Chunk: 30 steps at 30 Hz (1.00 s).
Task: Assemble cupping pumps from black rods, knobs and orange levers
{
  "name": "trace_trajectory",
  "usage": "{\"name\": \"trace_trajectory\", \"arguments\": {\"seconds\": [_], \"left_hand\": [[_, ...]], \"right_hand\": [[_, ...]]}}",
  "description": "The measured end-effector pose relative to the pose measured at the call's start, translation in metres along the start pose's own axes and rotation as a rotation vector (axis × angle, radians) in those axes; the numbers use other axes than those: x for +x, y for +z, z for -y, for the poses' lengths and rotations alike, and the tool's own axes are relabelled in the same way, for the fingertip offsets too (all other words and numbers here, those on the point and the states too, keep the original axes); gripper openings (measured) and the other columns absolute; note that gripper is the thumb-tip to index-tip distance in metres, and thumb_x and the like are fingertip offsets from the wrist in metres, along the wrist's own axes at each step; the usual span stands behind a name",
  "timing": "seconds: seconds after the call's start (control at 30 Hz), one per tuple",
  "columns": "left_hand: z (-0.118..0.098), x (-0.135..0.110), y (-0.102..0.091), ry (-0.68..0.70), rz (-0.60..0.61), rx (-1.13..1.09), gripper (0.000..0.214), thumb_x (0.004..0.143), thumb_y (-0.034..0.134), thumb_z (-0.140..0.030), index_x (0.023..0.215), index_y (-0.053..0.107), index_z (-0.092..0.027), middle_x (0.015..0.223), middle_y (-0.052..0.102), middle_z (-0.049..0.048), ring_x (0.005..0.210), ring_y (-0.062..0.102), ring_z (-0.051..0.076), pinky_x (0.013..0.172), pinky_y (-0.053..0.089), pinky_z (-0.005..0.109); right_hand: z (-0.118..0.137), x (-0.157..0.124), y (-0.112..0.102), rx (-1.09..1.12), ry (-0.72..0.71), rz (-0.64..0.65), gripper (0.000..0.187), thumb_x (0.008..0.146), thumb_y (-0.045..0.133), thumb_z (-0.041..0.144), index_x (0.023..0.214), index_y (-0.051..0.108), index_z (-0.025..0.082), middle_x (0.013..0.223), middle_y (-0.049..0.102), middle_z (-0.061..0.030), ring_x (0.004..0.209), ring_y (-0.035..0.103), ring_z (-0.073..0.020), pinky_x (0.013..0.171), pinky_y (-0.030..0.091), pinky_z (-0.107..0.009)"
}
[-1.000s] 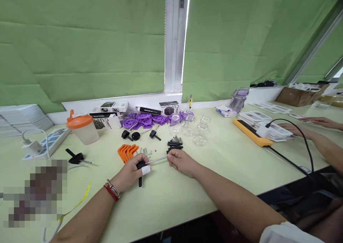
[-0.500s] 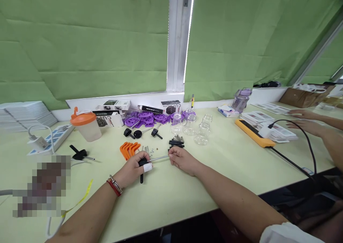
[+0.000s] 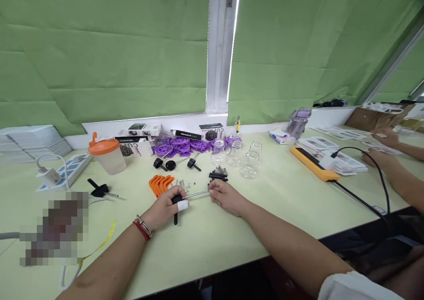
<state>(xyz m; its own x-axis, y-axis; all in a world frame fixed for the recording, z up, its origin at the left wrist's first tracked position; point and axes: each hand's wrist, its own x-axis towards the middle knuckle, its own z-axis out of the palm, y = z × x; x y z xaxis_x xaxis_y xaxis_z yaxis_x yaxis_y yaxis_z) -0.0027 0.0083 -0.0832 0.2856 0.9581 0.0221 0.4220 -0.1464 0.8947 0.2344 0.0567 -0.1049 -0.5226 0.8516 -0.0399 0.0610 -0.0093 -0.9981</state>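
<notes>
My left hand (image 3: 170,205), with white tape round its thumb, is closed on a black plastic piece with a short bar (image 3: 176,219) pointing towards me. From this piece a thin metal rod (image 3: 196,195) runs to the right. The fingers of my right hand (image 3: 225,197) pinch the rod's far end; whether they hold anything small there is hidden. Just beyond my hands lie orange angled pieces (image 3: 160,185), short metal pins (image 3: 181,184), black tubes (image 3: 217,175) and small springs (image 3: 221,170). Several similar black knobs with rods (image 3: 170,165) rest farther back.
Clear plastic cups (image 3: 249,170) stand behind my right hand, with purple plastic parts (image 3: 180,145) and boxes (image 3: 139,147) at the back. Left are an orange-lidded cup (image 3: 107,159) and a power strip (image 3: 74,165). Right are an orange power strip (image 3: 313,164) and a co-worker's hands (image 3: 386,139).
My hands keep the same hold, almost in place. On the right, the co-worker's hands have shifted and a sheet now shows at the fingers.
</notes>
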Motion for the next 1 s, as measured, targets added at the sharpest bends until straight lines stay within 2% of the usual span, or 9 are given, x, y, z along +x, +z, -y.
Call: {"name": "trace_trajectory", "arguments": {"seconds": [0.5, 0.73, 1.0], "left_hand": [[-0.0002, 0.0002, 0.0002, 0.009, -0.001, 0.001, 0.026, 0.078, 0.061, -0.042, 0.085, 0.049, -0.02, 0.072, 0.041, -0.0042, 0.064, 0.036, 0.011, 0.058, 0.033, 0.023], [-0.0007, 0.0001, 0.0003, 0.012, -0.002, 0.018, 0.027, 0.077, 0.061, -0.044, 0.085, 0.05, -0.02, 0.073, 0.042, -0.0034, 0.065, 0.038, 0.012, 0.06, 0.034, 0.023], [0.0009, 0.0003, -0.0004, 0.012, -0.001, 0.009, 0.026, 0.078, 0.061, -0.043, 0.085, 0.05, -0.02, 0.072, 0.042, -0.0043, 0.064, 0.037, 0.011, 0.058, 0.033, 0.023]], "right_hand": [[-0.0029, 0.0009, -0.0006, -0.076, -0.005, -0.017, 0.029, 0.085, 0.053, 0.046, 0.079, 0.048, 0.019, 0.065, 0.054, 0.0015, 0.05, 0.037, -0.0076, 0.049, 0.027, -0.022], [0.0034, -0.0015, 0.0011, -0.1, 0.016, -0.015, 0.031, 0.086, 0.052, 0.047, 0.075, 0.048, 0.018, 0.063, 0.053, 0.0012, 0.048, 0.035, -0.0072, 0.048, 0.027, -0.023], [0.0041, -0.0018, 0.0001, -0.011, 0.02, 0.002, 0.022, 0.081, 0.059, 0.036, 0.091, 0.048, 0.02, 0.062, 0.052, 0.0043, 0.047, 0.035, -0.0068, 0.047, 0.026, -0.022]]}}
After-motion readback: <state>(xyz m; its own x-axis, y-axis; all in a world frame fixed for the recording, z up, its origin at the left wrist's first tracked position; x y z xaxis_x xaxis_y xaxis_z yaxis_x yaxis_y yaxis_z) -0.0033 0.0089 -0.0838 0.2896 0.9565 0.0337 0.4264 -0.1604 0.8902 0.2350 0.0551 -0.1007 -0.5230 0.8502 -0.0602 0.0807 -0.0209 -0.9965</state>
